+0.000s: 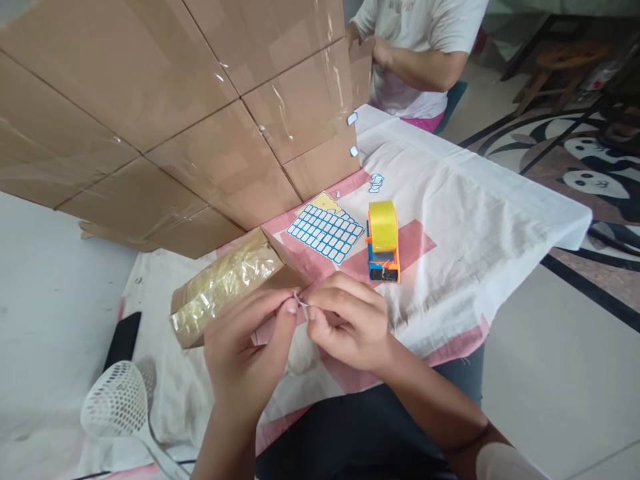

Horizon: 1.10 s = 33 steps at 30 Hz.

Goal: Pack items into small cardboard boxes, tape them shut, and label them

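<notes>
My left hand and my right hand meet in front of me, fingertips pinched together on a small white sticker label. Just behind them lies a small cardboard box wrapped in shiny tape. A sheet of blue-edged white labels lies on the white and pink cloth beyond my hands. To the right of the sheet stands an orange and blue tape dispenser holding a yellowish roll.
A large stack of taped cardboard boxes fills the upper left, with two labels stuck at its right edge. Another person in a white shirt sits at the far end. A white slotted ladle lies at the lower left.
</notes>
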### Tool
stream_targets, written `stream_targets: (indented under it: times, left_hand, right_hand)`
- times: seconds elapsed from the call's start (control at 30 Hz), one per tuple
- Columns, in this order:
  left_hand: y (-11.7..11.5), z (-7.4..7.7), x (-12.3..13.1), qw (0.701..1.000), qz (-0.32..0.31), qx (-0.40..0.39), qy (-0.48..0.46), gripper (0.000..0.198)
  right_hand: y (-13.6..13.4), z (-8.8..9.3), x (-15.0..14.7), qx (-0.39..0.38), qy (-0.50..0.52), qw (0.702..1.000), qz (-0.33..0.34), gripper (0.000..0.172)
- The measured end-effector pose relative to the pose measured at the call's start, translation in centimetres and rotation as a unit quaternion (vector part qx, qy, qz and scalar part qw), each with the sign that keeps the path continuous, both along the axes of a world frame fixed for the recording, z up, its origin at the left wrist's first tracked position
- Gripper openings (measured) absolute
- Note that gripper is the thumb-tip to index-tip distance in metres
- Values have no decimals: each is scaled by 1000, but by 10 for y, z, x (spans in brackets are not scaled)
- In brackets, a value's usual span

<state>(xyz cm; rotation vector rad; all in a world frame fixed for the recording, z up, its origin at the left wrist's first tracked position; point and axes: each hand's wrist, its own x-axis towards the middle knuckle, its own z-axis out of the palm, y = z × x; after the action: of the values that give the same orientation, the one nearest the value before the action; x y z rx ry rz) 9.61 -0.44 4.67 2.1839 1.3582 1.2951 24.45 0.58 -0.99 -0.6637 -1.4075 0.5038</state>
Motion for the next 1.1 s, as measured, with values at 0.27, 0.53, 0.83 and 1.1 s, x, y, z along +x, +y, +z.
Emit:
stream_targets:
  times: [0.27,0.53,0.83,1.1]
  left_hand:
    - [5,2,6,994,-8,67,81,31]
    - [9,3,8,996,-9,9,92,17]
    - [9,-9,1,991,28,-118,-47,11]
    - [7,-8,7,997,39,-54,42,10]
  right_hand:
    - [9,5,7,-6,28,999,26,14]
    - [10,3,4,-44,52,998,6,11]
    - [12,-2,0,-68,60,996,9,13]
    - [11,-2,1,-79,81,992,61,12]
